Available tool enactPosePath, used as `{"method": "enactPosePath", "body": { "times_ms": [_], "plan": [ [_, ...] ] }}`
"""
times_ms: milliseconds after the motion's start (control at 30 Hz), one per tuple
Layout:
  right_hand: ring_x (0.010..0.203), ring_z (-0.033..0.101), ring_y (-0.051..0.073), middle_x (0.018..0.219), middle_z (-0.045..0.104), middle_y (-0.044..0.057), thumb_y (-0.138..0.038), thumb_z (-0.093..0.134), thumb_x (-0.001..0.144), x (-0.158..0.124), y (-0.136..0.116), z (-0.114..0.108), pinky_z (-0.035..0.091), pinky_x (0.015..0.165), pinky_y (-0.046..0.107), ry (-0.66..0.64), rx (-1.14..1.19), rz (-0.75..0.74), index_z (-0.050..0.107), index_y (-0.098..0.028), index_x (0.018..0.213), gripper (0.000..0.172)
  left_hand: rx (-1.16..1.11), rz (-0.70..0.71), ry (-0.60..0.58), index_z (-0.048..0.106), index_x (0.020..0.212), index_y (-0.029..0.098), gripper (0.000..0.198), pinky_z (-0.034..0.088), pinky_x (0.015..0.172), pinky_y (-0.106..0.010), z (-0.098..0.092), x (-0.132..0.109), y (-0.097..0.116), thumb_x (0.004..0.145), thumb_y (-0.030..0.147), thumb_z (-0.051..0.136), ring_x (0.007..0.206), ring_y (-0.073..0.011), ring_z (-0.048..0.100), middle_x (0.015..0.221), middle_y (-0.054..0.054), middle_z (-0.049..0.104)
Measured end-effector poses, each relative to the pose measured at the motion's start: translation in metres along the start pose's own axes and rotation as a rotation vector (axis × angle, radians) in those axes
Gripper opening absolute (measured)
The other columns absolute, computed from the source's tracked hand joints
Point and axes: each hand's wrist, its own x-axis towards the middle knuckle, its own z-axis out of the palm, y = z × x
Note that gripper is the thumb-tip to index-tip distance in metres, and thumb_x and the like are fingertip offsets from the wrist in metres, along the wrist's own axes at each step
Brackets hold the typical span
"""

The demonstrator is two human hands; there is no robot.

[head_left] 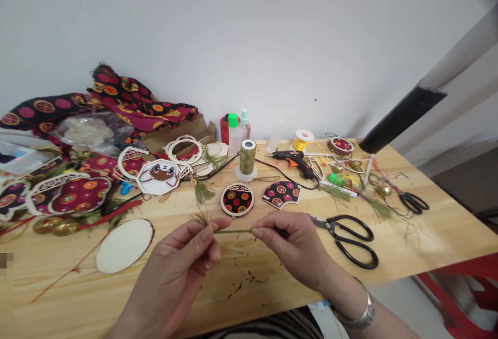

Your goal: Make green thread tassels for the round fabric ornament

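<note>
Between my two hands a short olive-green thread tassel (233,231) is stretched level above the table's front. My left hand (187,256) pinches its left end, where loose strands fan upward behind the fingers. The other end is pinched between thumb and fingertips of my right hand (293,243). Just beyond lies a round wood-framed ornament (237,200) with patterned fabric, beside a fabric-covered curved piece (281,194). A spool of olive thread (248,160) stands behind them. Large black-handled scissors (352,240) rest beside my right hand, their blades partly hidden.
Patterned cloth (128,95), wooden frames (187,151) and a sheep-face piece (159,175) crowd the left. A white oval (125,245) lies near my left hand. A glue gun (293,161), yellow thread spool (302,141) and smaller scissors (414,202) sit right. A black post (402,118) rises behind.
</note>
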Motion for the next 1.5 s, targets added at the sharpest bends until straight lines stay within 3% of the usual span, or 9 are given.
{"method": "enactPosePath", "body": {
  "times_ms": [200, 300, 367, 433, 567, 700, 967, 1233, 1500],
  "plan": [
    [0.055, 0.048, 0.009, 0.059, 0.060, -0.001, -0.024, 0.055, 0.085, -0.002, -0.004, -0.012, 0.037, 0.053, 0.020, -0.017, -0.146, -0.025, 0.066, -0.015, 0.068, 0.022, 0.260, 0.076, 0.014, 0.068, 0.104, 0.020, 0.037, 0.048, 0.059, -0.018, -0.011, 0.008, 0.003, 0.068, 0.028, 0.073, 0.067, -0.0113, 0.061, 0.093, -0.004, 0.071],
    [0.056, 0.049, 0.009, 0.061, 0.061, -0.002, -0.022, 0.055, 0.085, -0.002, -0.006, -0.018, 0.038, 0.055, 0.020, -0.070, -0.180, -0.049, 0.066, -0.017, 0.071, 0.019, 0.633, 0.479, 0.168, 0.047, 0.130, 0.031, 0.053, 0.041, 0.093, -0.030, -0.016, 0.004, 0.014, 0.079, 0.029, 0.062, 0.108, -0.0195, 0.055, 0.122, -0.001, 0.061],
    [0.056, 0.050, 0.008, 0.061, 0.061, -0.002, -0.020, 0.055, 0.084, -0.002, -0.009, -0.018, 0.037, 0.056, 0.020, -0.105, -0.202, -0.071, 0.066, -0.017, 0.072, 0.017, 0.940, 0.828, 0.233, 0.051, 0.127, 0.030, 0.047, 0.024, 0.108, -0.035, -0.013, -0.002, 0.020, 0.081, 0.020, 0.059, 0.125, -0.0225, 0.040, 0.144, 0.003, 0.039],
    [0.056, 0.051, 0.008, 0.061, 0.061, -0.002, -0.018, 0.056, 0.084, -0.001, -0.012, -0.016, 0.037, 0.056, 0.019, -0.119, -0.224, -0.090, 0.066, -0.017, 0.072, 0.016, 1.075, 1.012, -0.001, 0.059, 0.118, 0.033, 0.040, 0.019, 0.110, -0.035, -0.007, -0.008, 0.021, 0.082, 0.016, 0.055, 0.126, -0.0221, 0.039, 0.140, 0.006, 0.045],
    [0.058, 0.053, 0.008, 0.063, 0.062, -0.002, -0.014, 0.055, 0.083, 0.000, -0.020, -0.012, 0.037, 0.058, 0.019, -0.163, -0.246, -0.107, 0.064, -0.017, 0.069, 0.018, 1.076, 0.816, -0.354, 0.047, 0.131, 0.033, 0.055, 0.028, 0.107, -0.036, 0.004, -0.007, 0.006, 0.078, 0.026, 0.062, 0.128, -0.0248, 0.039, 0.142, 0.000, 0.044],
    [0.061, 0.054, 0.008, 0.067, 0.064, -0.002, -0.008, 0.050, 0.084, 0.000, -0.024, -0.011, 0.037, 0.059, 0.018, -0.255, -0.220, -0.090, 0.064, -0.016, 0.071, 0.020, 1.183, 0.620, -0.513, 0.029, 0.141, 0.031, 0.068, 0.031, 0.105, -0.037, 0.003, 0.001, -0.007, 0.081, 0.028, 0.059, 0.128, -0.0239, 0.039, 0.144, -0.004, 0.041],
    [0.066, 0.056, 0.009, 0.071, 0.065, -0.001, -0.010, 0.052, 0.084, 0.000, -0.017, -0.007, 0.039, 0.062, 0.018, -0.301, -0.230, -0.068, 0.062, -0.015, 0.073, 0.016, 1.205, 0.554, -0.480, 0.046, 0.132, 0.025, 0.048, 0.046, 0.088, -0.032, -0.004, -0.002, -0.014, 0.085, 0.023, 0.050, 0.104, -0.0236, 0.059, 0.117, -0.008, 0.065],
    [0.064, 0.056, 0.009, 0.069, 0.065, -0.001, -0.014, 0.053, 0.085, -0.001, -0.012, -0.008, 0.038, 0.060, 0.020, -0.327, -0.240, -0.035, 0.066, -0.017, 0.075, 0.016, 1.208, 0.573, -0.451, 0.052, 0.128, 0.026, 0.044, 0.049, 0.079, -0.031, -0.010, 0.005, -0.025, 0.084, 0.023, 0.051, 0.090, -0.0219, 0.065, 0.098, -0.007, 0.072],
    [0.063, 0.057, 0.010, 0.070, 0.068, -0.001, -0.022, 0.055, 0.085, -0.001, -0.005, -0.014, 0.038, 0.059, 0.021, -0.231, -0.262, -0.007, 0.069, -0.018, 0.079, 0.016, 1.080, 0.601, -0.317, 0.071, 0.100, 0.027, 0.025, 0.052, 0.072, -0.026, -0.004, 0.006, -0.027, 0.082, 0.024, 0.054, 0.082, -0.0202, 0.069, 0.084, -0.002, 0.076]
  ]
}}
